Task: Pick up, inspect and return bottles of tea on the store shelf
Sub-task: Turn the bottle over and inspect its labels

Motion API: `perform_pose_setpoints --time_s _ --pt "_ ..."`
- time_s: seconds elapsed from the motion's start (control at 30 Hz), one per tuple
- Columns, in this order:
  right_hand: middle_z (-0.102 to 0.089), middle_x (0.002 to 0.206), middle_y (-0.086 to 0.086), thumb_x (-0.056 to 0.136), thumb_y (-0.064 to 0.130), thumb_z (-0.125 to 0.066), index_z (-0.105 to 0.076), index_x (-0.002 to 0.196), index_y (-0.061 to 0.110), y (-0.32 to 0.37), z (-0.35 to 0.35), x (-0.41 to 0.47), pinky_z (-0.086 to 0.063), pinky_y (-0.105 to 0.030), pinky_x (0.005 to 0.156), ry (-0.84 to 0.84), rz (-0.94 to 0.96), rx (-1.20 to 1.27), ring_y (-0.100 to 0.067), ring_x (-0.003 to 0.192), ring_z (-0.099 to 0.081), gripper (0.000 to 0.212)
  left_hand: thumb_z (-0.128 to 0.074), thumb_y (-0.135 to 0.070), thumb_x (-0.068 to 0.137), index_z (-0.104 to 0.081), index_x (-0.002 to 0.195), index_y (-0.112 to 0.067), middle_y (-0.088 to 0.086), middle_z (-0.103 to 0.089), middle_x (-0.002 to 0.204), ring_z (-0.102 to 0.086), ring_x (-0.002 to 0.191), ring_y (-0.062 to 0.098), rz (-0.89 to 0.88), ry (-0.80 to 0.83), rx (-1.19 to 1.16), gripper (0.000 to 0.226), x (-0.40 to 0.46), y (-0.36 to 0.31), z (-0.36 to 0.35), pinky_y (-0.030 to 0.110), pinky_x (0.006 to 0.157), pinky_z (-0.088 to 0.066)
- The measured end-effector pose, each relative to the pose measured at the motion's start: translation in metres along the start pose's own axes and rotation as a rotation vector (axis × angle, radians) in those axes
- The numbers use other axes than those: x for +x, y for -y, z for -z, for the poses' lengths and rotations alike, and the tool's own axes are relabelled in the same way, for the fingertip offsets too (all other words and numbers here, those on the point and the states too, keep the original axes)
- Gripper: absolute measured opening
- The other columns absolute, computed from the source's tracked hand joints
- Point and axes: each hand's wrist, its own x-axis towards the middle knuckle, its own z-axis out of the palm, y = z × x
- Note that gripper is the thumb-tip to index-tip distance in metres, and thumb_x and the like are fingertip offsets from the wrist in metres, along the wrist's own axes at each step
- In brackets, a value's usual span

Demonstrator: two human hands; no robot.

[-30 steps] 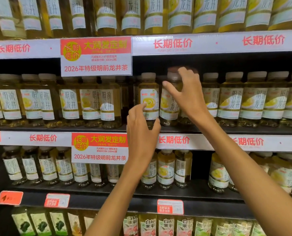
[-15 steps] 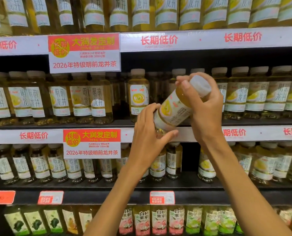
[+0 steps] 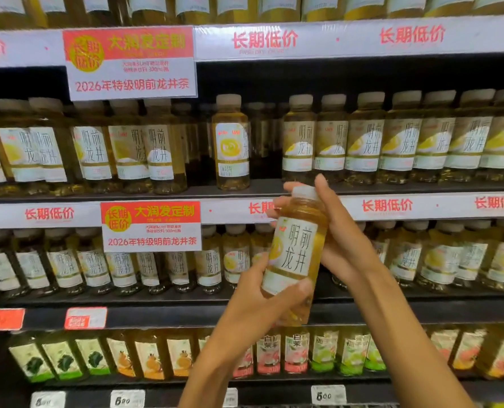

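Head view: both hands, left (image 3: 253,301) and right (image 3: 337,231), grip one tea bottle (image 3: 296,254), blocking shelved bottles (image 3: 365,139) behind.

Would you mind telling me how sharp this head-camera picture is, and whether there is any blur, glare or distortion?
Head view: the held bottle is fairly sharp, its label characters readable; the shelf bottles at left smear with motion blur; the upper shelf's price strip shows wrinkled plastic glare; wide-angle bowing curves the shelf edges; the shelf recesses are dark.
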Motion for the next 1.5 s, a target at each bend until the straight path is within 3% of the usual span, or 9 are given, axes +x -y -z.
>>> perform_pose_setpoints --time_s 0.13,0.43,0.67,0.77,1.0,1.13,1.23,1.37,1.5 --pt "-0.073 0.097 -0.013 0.081 0.049 -0.058 -0.067 0.108 0.011 -0.015 0.0 -0.008 -0.056 -0.035 0.078 0.071 -0.078 0.059 -0.026 0.092 -0.07 0.048 -0.072 -0.07 0.062 -0.061 0.123 -0.021 0.011 -0.072 0.108 -0.07 0.095 0.024 0.139 0.08 -0.366 0.079 -0.018 0.005 -0.01 0.035 0.08 -0.056" --pt "-0.071 0.09 -0.01 0.088 0.038 -0.051 -0.062 0.111 0.007 -0.04 0.0 -0.023 -0.056 -0.038 0.082 0.076 -0.15 0.123 -0.025 0.087 -0.07 0.04 -0.045 -0.067 0.086 -0.066 0.114 -0.003 0.017 -0.066 0.086 -0.065 0.067 0.024 0.336 0.162 -0.884 0.072 -0.041 0.022 -0.021 0.031 0.061 -0.055" --pt "-0.069 0.085 -0.006 0.093 0.03 -0.055 -0.066 0.099 0.014 -0.039 -0.006 -0.031 -0.056 -0.033 0.073 0.005 -0.008 -0.101 -0.021 0.081 -0.07 0.021 -0.045 -0.076 0.066 -0.072 0.107 -0.035 -0.001 -0.074 0.108 -0.069 0.102 0.016 0.32 -0.096 -0.39 0.064 -0.05 0.039 -0.014 0.04 0.092 -0.049" --pt "-0.072 0.09 -0.004 0.093 0.036 -0.055 -0.067 0.099 0.018 -0.04 -0.012 -0.036 -0.055 -0.027 0.068 -0.039 0.024 -0.238 -0.019 0.087 -0.071 0.023 -0.04 -0.076 0.072 -0.07 0.095 -0.052 -0.011 -0.074 0.104 -0.069 0.098 0.008 0.252 -0.113 -0.319 0.046 -0.057 0.035 -0.015 0.033 0.085 -0.053" --pt "-0.072 0.093 -0.011 0.089 0.037 -0.052 -0.061 0.112 0.009 -0.042 -0.021 -0.04 -0.058 -0.037 0.08 0.042 -0.108 0.037 -0.026 0.089 -0.071 0.037 -0.029 -0.064 0.091 -0.071 0.101 -0.002 0.019 -0.066 0.078 -0.066 0.061 0.027 0.339 0.099 -0.737 0.076 -0.063 0.031 -0.015 0.03 0.051 -0.053" --pt "-0.068 0.085 -0.006 0.09 0.034 -0.053 -0.067 0.101 0.017 -0.045 -0.017 -0.047 -0.056 -0.032 0.073 -0.023 -0.04 -0.069 -0.022 0.083 -0.068 0.025 -0.034 -0.075 0.072 -0.07 0.11 -0.017 0.02 -0.072 0.096 -0.07 0.086 0.035 0.369 -0.037 -0.403 0.079 -0.06 0.034 -0.013 0.045 0.078 -0.057" --pt "-0.069 0.089 -0.004 0.088 0.036 -0.055 -0.067 0.102 0.019 -0.043 -0.018 -0.05 -0.056 -0.031 0.073 -0.097 0.015 -0.209 -0.021 0.088 -0.069 0.025 -0.038 -0.079 0.056 -0.077 0.085 -0.036 0.0 -0.076 0.095 -0.069 0.1 0.022 0.315 -0.154 -0.255 0.065 -0.062 0.028 -0.012 0.048 0.101 -0.046" --pt "-0.073 0.096 -0.004 0.091 0.039 -0.053 -0.066 0.107 0.018 -0.046 -0.02 -0.053 -0.057 -0.028 0.074 -0.155 0.025 -0.276 -0.019 0.094 -0.071 0.03 -0.044 -0.085 0.067 -0.074 0.09 -0.043 0.0 -0.076 0.095 -0.071 0.092 0.018 0.275 -0.147 -0.254 0.056 -0.066 0.029 -0.014 0.045 0.092 -0.052" --pt "-0.073 0.101 -0.011 0.083 0.043 -0.057 -0.068 0.107 0.015 -0.052 -0.016 -0.061 -0.057 -0.028 0.075 -0.182 -0.072 -0.08 -0.021 0.097 -0.07 0.039 -0.039 -0.068 0.08 -0.076 0.095 -0.027 0.016 -0.072 0.083 -0.07 0.067 0.027 0.367 -0.032 -0.485 0.058 -0.071 0.033 -0.009 0.032 0.055 -0.055"
